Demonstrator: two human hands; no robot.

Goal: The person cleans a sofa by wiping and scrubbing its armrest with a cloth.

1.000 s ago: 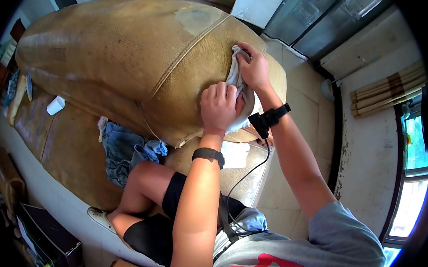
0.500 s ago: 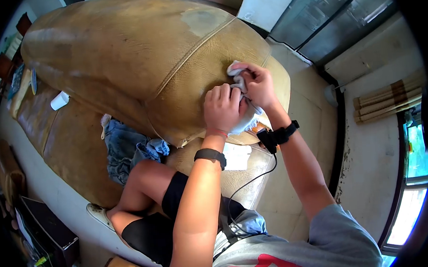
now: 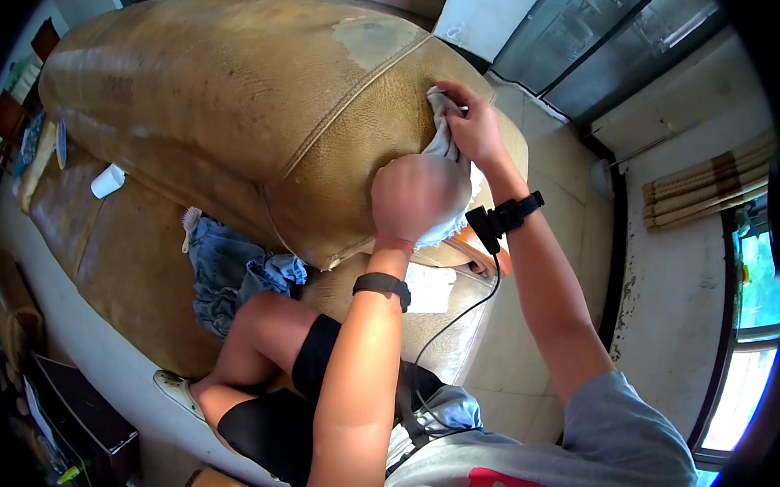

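My right hand (image 3: 474, 129) pinches one end of a whitish cloth (image 3: 442, 135) against the upper curve of the worn tan leather sofa back (image 3: 196, 86). The cloth runs down to my left hand (image 3: 416, 194), which is closed over its lower part. A blurred patch covers the fingers of that hand. More white fabric with a ragged edge hangs out below it (image 3: 442, 232). A black band is on each wrist, and a cable trails from the device on the right one.
Blue denim clothing (image 3: 233, 269) and a hairbrush (image 3: 191, 227) lie on the sofa seat. Further left is a white cup (image 3: 108, 181) on its side. A white paper (image 3: 430, 290) lies below my hands. A wall with a window (image 3: 755, 312) is at right.
My right hand has moved up a little along the sofa back, drawing the cloth into a longer strip. My left hand stays in nearly the same place and is now blurred.
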